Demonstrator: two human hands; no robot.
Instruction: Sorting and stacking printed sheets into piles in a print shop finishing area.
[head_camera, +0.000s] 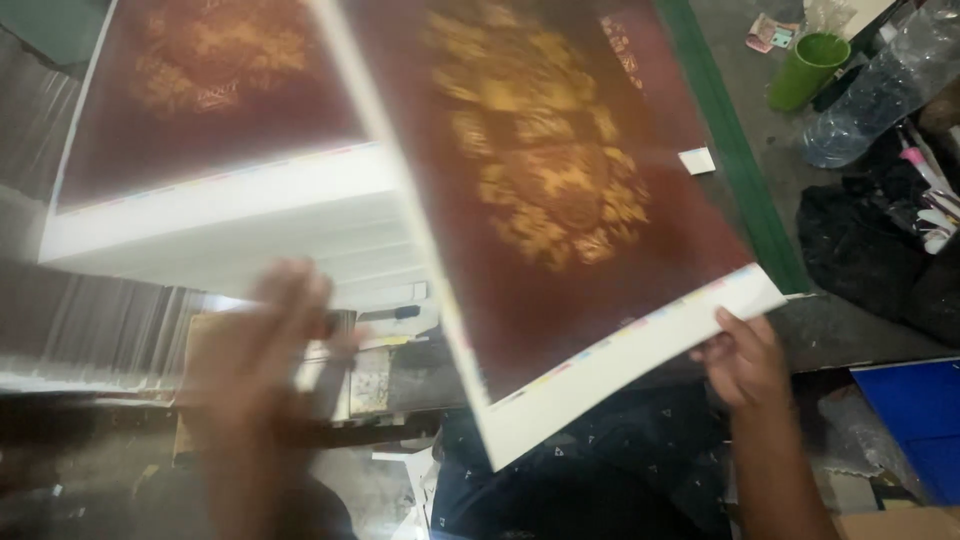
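My right hand (745, 358) grips the near right corner of a large printed sheet (560, 200), dark red with a golden ornament and a white margin carrying a strip of colour patches. The sheet is lifted and tilted, blurred by motion. My left hand (262, 350) is blurred, fingers spread, holding nothing, in front of a thick white stack of the same sheets (230, 150) at the upper left. The top sheet of that stack shows the same red and gold print.
A green cup (805, 70) and a clear plastic bottle (880, 85) stand at the upper right beside a black bag (870, 250). A green strip (745, 170) runs along the table's right edge. A blue panel (915, 410) lies lower right. Dark patterned clothing (600, 470) fills the bottom centre.
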